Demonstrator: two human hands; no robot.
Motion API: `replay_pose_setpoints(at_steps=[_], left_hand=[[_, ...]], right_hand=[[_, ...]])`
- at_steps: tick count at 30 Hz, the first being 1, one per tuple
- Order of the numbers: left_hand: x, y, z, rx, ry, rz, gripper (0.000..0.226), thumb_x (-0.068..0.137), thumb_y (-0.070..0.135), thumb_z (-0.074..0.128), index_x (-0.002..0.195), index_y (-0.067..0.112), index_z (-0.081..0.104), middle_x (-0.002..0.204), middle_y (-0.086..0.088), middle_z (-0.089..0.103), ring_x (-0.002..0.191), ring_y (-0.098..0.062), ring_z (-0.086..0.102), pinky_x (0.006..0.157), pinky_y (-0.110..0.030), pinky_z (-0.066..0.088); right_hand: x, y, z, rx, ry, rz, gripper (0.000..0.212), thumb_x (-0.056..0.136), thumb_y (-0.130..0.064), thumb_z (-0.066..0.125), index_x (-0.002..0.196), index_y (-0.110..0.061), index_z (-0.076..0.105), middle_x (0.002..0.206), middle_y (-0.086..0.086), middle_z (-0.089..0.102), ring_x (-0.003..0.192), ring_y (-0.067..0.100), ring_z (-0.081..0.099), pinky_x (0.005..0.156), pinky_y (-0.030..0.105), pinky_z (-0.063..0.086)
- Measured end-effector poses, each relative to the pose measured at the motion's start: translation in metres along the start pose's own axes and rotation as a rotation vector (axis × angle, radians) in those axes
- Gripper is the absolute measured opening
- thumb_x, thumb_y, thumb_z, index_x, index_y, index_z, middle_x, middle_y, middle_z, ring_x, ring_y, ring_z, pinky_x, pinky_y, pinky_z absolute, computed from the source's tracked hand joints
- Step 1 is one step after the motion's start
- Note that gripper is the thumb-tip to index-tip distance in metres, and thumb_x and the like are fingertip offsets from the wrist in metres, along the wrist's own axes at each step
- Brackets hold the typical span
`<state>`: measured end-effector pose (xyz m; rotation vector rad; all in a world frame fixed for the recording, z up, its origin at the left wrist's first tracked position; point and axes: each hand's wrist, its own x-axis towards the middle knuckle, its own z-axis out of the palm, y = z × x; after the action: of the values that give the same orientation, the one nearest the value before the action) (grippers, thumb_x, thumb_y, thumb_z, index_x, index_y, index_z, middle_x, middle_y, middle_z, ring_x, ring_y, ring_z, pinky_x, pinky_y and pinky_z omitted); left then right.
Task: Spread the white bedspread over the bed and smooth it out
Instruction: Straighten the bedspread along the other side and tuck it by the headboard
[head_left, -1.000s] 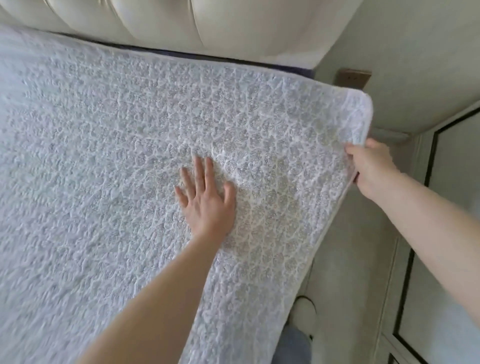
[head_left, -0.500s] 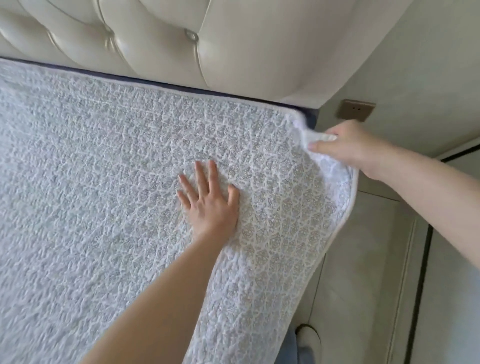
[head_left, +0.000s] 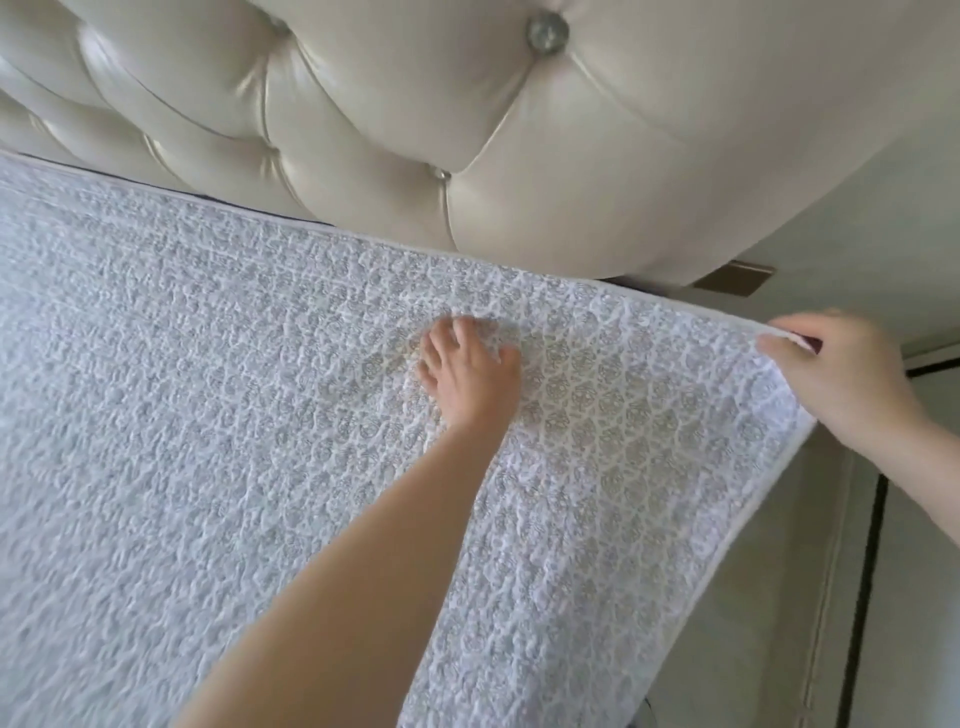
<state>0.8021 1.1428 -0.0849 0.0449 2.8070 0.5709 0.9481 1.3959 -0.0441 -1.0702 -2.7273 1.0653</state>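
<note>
Head view: white bedspread (head_left: 218, 426), soft, light quilted cloth, best taken by its bound edge. Right hand (head_left: 836, 384) is pinching the corner below the headboard (head_left: 415, 130); left hand (head_left: 470, 371) is pressing down nearby, fingertips bent.

Single head-worn view, wide-angle, looking forward and steeply down from above the bed's right side near its head end. Faces toward the tufted headboard (head_left: 467, 130), which fills the top of the frame. Close enough that the white bedspread (head_left: 208, 415) covers most of the picture, edges bowed by the lens. Strip of floor (head_left: 753, 597) along the right. No second view to compare.
</note>
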Motion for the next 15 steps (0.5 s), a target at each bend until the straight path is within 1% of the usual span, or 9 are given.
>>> replay_pose_setpoints(at_steps=[1,2,3,5,7,9,10,12,15], left_hand=[[0.004,0.011,-0.003,-0.042,0.0,-0.034,0.044,0.092,0.037,0.054,0.131,0.022,0.042,0.146,-0.005,0.035,0.141,-0.029,0.024,0.117,-0.051,0.02],[0.008,0.022,-0.007,-0.088,-0.019,-0.074,0.044,0.092,0.04,0.055,0.13,0.022,0.042,0.141,-0.005,0.038,0.137,-0.028,0.028,0.114,-0.048,0.024],[0.013,0.034,-0.01,-0.125,-0.048,-0.119,0.046,0.092,0.042,0.056,0.131,0.021,0.042,0.138,-0.005,0.039,0.134,-0.028,0.03,0.112,-0.046,0.025],[0.018,0.052,-0.015,-0.191,-0.101,-0.201,0.054,0.092,0.047,0.055,0.135,0.018,0.039,0.14,-0.008,0.038,0.135,-0.03,0.028,0.11,-0.046,0.025],[0.02,0.065,-0.019,-0.251,-0.128,-0.302,0.065,0.093,0.053,0.052,0.142,0.012,0.035,0.148,-0.011,0.033,0.14,-0.032,0.024,0.116,-0.05,0.023],[0.022,0.074,-0.021,-0.314,-0.102,-0.409,0.071,0.094,0.055,0.049,0.146,0.009,0.032,0.153,-0.013,0.031,0.143,-0.032,0.024,0.117,-0.052,0.023],[0.021,0.077,-0.022,-0.37,-0.075,-0.455,0.069,0.095,0.054,0.048,0.144,0.009,0.036,0.152,-0.014,0.034,0.141,-0.032,0.028,0.116,-0.053,0.025],[0.014,0.083,-0.025,-0.525,-0.006,-0.508,0.06,0.094,0.053,0.044,0.135,0.01,0.046,0.141,-0.012,0.045,0.13,-0.031,0.042,0.11,-0.054,0.033],[-0.003,0.087,-0.028,-0.623,0.024,-0.51,0.053,0.091,0.048,0.052,0.126,0.008,0.048,0.127,-0.01,0.054,0.116,-0.028,0.053,0.102,-0.051,0.044]], right_hand=[[-0.004,-0.001,-0.004,0.001,0.013,-0.03,0.016,0.092,-0.011,0.062,0.1,-0.002,0.073,0.076,0.003,0.059,0.08,0.026,0.055,0.068,0.028,0.038],[-0.008,-0.002,-0.007,0.01,0.027,-0.054,0.018,0.091,-0.009,0.064,0.105,-0.002,0.073,0.075,-0.003,0.054,0.075,0.017,0.051,0.067,0.017,0.037],[-0.013,-0.002,-0.011,0.016,0.034,-0.076,0.02,0.091,-0.008,0.064,0.108,-0.002,0.073,0.075,-0.005,0.05,0.07,0.013,0.049,0.064,0.009,0.034],[-0.027,-0.004,-0.018,0.03,-0.005,-0.132,0.022,0.091,-0.004,0.064,0.111,-0.005,0.072,0.072,-0.002,0.045,0.068,0.006,0.05,0.059,0.006,0.034],[-0.042,-0.004,-0.025,0.039,-0.048,-0.218,0.025,0.089,0.001,0.065,0.112,-0.005,0.072,0.075,-0.004,0.044,0.064,0.002,0.048,0.057,0.006,0.034],[-0.051,-0.002,-0.029,0.014,-0.079,-0.307,0.027,0.086,0.003,0.066,0.112,-0.005,0.072,0.074,-0.01,0.043,0.065,0.003,0.047,0.058,0.01,0.035],[-0.054,0.0,-0.03,-0.001,-0.096,-0.352,0.028,0.086,0.004,0.066,0.112,-0.006,0.072,0.074,-0.011,0.044,0.066,0.005,0.047,0.058,0.013,0.036],[-0.057,0.004,-0.032,-0.007,-0.129,-0.411,0.029,0.087,0.002,0.065,0.113,-0.008,0.072,0.075,-0.002,0.047,0.064,0.01,0.047,0.058,0.023,0.038],[-0.064,0.004,-0.042,0.027,-0.167,-0.437,0.028,0.093,-0.017,0.055,0.115,-0.014,0.072,0.075,-0.002,0.045,0.064,0.011,0.046,0.057,0.029,0.038]])
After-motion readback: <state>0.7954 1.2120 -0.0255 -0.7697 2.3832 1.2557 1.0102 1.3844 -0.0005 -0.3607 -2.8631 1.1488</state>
